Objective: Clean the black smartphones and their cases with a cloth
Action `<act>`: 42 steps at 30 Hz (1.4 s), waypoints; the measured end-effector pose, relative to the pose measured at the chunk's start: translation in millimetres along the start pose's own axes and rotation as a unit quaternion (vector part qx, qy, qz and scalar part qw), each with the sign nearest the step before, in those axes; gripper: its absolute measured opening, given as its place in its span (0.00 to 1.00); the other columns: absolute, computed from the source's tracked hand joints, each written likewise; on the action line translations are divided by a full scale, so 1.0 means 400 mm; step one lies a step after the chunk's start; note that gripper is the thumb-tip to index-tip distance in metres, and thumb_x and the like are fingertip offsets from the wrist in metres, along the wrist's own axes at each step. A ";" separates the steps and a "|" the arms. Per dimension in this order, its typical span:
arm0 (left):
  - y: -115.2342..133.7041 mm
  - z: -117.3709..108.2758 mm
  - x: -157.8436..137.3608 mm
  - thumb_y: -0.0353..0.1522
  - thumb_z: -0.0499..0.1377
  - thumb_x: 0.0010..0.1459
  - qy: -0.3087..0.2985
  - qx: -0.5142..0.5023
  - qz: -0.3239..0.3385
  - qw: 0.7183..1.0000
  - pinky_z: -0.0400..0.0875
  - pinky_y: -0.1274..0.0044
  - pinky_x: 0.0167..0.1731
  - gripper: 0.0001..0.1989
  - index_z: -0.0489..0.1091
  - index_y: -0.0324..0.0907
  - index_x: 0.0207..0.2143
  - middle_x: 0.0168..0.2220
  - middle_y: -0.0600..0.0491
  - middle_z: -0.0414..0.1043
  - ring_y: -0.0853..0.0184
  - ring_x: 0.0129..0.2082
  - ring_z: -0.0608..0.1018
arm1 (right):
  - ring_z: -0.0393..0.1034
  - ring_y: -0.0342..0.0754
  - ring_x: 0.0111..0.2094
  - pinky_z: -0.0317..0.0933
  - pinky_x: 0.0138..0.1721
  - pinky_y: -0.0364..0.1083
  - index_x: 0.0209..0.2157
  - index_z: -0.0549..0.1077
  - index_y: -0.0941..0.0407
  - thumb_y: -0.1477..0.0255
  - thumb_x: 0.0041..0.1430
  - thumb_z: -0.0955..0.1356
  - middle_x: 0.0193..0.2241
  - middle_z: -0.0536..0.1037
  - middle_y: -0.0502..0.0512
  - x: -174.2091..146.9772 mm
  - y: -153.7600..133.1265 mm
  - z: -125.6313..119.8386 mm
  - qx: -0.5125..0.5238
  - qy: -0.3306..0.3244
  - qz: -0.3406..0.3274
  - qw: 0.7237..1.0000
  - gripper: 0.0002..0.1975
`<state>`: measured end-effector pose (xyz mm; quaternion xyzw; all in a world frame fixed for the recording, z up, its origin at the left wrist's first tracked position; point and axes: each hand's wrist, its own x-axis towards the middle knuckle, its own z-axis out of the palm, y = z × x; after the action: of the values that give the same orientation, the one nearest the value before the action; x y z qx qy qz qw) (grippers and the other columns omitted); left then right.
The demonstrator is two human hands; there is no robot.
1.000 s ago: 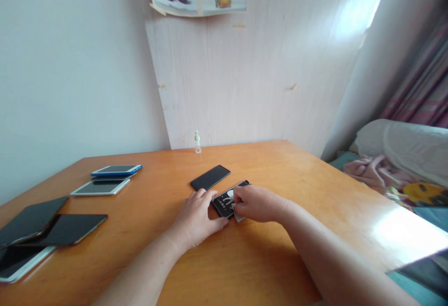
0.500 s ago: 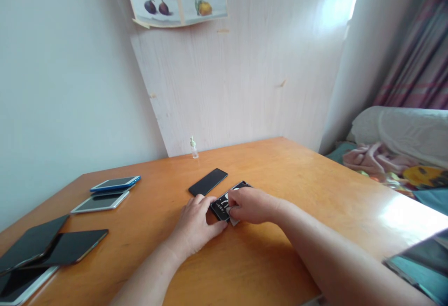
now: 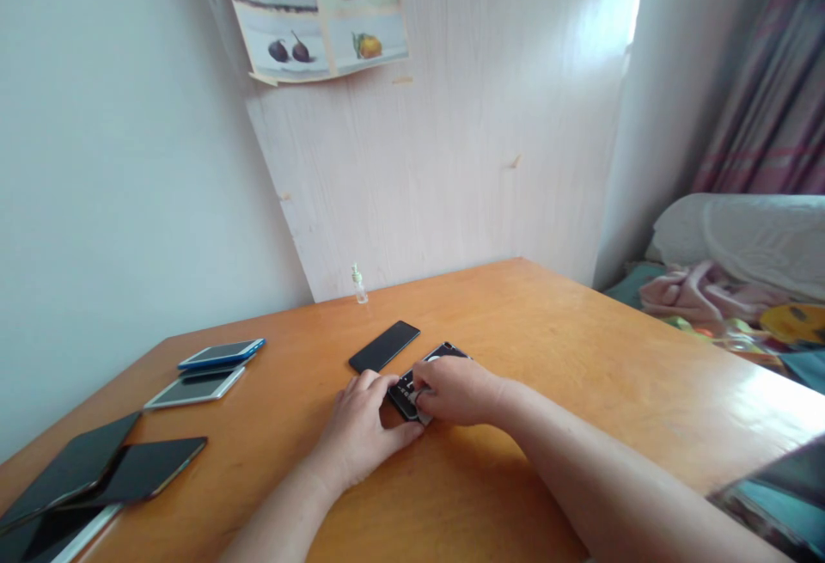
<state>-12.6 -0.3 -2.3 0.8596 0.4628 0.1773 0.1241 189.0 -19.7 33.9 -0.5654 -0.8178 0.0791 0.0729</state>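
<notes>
A phone in a black case with white print (image 3: 403,393) lies at a slant on the wooden table, its camera corner pointing away to the right. My left hand (image 3: 367,421) grips its near end, with the thumb at the bottom corner and the fingers at the left edge. Fingers curled, my right hand (image 3: 455,389) presses a small pale cloth (image 3: 424,413) against the printed back. Much of that back is hidden under the right hand. Just beyond lies a second phone (image 3: 385,346), black and flat, touched by neither hand.
A small clear pump bottle (image 3: 359,286) stands at the table's back edge. On the left are a blue-edged phone (image 3: 223,354), a white phone (image 3: 197,388) and several dark devices, including a black one (image 3: 155,468). Bedding (image 3: 709,296) lies beyond the table's right edge.
The view has tipped slightly upward, so the scene sits lower. My right hand has shifted a little on the case with the cloth; my left hand keeps its grip.
</notes>
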 end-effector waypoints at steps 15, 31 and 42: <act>0.013 -0.003 -0.002 0.47 0.61 0.52 0.010 0.004 -0.003 1.000 0.65 0.69 0.48 0.26 0.68 0.49 0.52 0.47 0.49 0.68 0.55 0.50 0.71 | 0.75 0.53 0.36 0.56 0.29 0.44 0.37 0.74 0.54 0.68 0.56 0.63 0.35 0.80 0.58 0.006 0.015 0.002 -0.008 0.016 0.035 0.999 0.10; 0.027 -0.002 -0.008 0.46 0.62 0.50 0.027 0.003 -0.007 1.000 0.66 0.68 0.47 0.23 0.70 0.49 0.48 0.44 0.49 0.68 0.55 0.48 0.71 | 0.71 0.50 0.39 0.56 0.35 0.44 0.36 0.75 0.55 0.69 0.59 0.62 0.37 0.76 0.58 0.032 0.020 0.029 -0.024 0.063 0.081 0.994 0.10; 0.034 0.006 -0.009 0.46 0.62 0.48 0.040 -0.008 -0.013 0.999 0.67 0.67 0.44 0.19 0.71 0.47 0.40 0.40 0.48 0.67 0.53 0.45 0.72 | 0.67 0.46 0.38 0.54 0.37 0.42 0.33 0.73 0.54 0.68 0.60 0.64 0.35 0.73 0.54 0.038 -0.018 0.068 0.006 0.081 -0.005 0.997 0.08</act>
<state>-3.1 -11.0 -0.1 0.8444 0.4776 0.2140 0.1146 171.5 -9.3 9.3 -0.5656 -0.8113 0.0375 0.1430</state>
